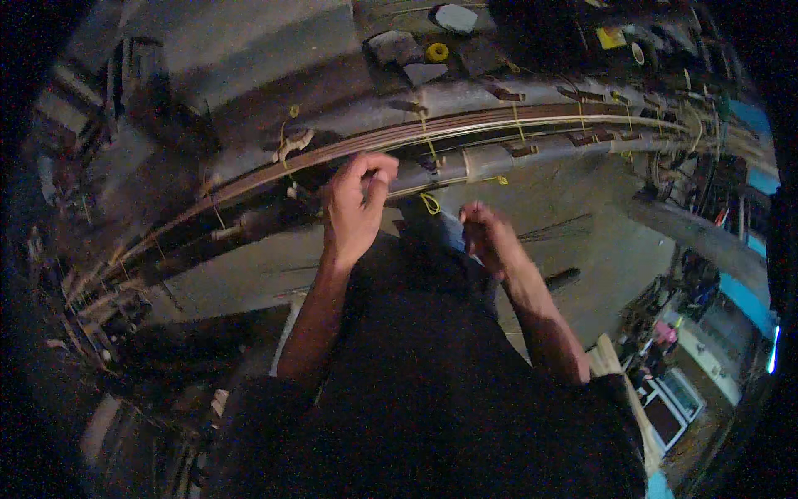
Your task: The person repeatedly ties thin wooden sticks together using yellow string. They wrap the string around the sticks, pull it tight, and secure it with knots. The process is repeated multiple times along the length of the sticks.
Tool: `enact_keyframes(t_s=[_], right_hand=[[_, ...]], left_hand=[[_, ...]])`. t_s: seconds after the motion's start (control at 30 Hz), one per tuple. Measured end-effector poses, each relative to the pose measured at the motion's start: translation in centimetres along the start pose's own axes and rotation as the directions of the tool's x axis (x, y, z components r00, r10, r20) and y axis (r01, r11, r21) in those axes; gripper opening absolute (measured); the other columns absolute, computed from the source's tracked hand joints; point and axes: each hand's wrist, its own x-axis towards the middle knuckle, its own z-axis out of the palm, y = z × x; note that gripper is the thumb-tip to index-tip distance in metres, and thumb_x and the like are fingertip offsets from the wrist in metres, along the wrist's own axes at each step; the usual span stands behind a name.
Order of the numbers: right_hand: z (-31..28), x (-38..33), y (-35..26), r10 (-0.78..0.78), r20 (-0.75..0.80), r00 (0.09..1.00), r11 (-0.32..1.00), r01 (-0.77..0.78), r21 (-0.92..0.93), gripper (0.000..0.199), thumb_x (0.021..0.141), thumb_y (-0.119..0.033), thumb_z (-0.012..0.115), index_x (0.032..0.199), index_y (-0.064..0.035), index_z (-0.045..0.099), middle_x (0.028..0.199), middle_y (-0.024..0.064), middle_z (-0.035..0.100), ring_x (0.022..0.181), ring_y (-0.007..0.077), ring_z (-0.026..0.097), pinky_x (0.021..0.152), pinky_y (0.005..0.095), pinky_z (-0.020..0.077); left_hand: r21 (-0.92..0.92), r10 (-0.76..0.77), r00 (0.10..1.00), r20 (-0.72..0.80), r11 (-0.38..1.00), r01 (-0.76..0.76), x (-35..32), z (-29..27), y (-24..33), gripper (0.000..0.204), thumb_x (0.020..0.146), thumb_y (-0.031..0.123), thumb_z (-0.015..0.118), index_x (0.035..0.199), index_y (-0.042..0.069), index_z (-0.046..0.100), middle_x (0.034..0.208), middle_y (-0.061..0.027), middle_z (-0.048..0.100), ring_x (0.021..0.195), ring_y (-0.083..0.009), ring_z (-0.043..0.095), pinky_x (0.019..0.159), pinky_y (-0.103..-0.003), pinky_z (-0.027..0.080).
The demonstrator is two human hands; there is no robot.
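A long bundle of thin rods or strips [332, 153] runs across in front of me, between two thick pipes or rails [549, 150]. Thin yellow cords [521, 125] cross it at intervals. Over the near edge of the bundle is my left hand [357, 208], its fingers curled in toward the thumb; whatever may be in them is hidden. My right hand [492, 239], closed and a little blurred, is on the near side of the pipes. A yellow cord loop [430, 203] hangs between both hands; I cannot tell whether either holds its end.
Beyond the pipes lie a yellow ring-shaped roll [437, 53] and a pale flat piece [455, 18]. A dark beam [698, 233] stands at the right. Lower right, there is a white-framed panel [669, 412]. Dark clutter fills the left side.
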Motion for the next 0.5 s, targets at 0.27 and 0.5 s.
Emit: enact_keyframes(t_s=[0.27,0.5], right_hand=[[-1.1,3.6,-0.2,-0.393,0.657,0.643,0.441,0.759,-0.479,0.019,0.089,-0.016,0.059,0.106,-0.0086,0.062,0.105,0.0117,0.065,0.101,0.0231,0.062,0.090,0.0346,0.0474],[18.3,-3.1,-15.3,0.002,0.966,0.260,-0.709,0.681,-0.182,0.018,0.076,-0.014,0.060,0.088,-0.0002,0.062,0.081,0.0178,0.066,0.081,0.0378,0.064,0.068,0.0448,0.0524]], left_hand=[[0.410,0.299,0.952,0.064,0.862,-0.298,5.6,0.4,2.9,0.031,0.084,0.006,0.057,0.114,0.001,0.053,0.098,-0.0142,0.065,0.089,-0.0314,0.063,0.082,-0.040,0.049],[0.799,0.389,0.917,0.090,0.521,-0.299,5.4,3.2,-2.3,0.019,0.084,0.026,0.061,0.083,0.008,0.067,0.076,-0.0127,0.065,0.071,-0.0305,0.063,0.064,-0.041,0.048]])
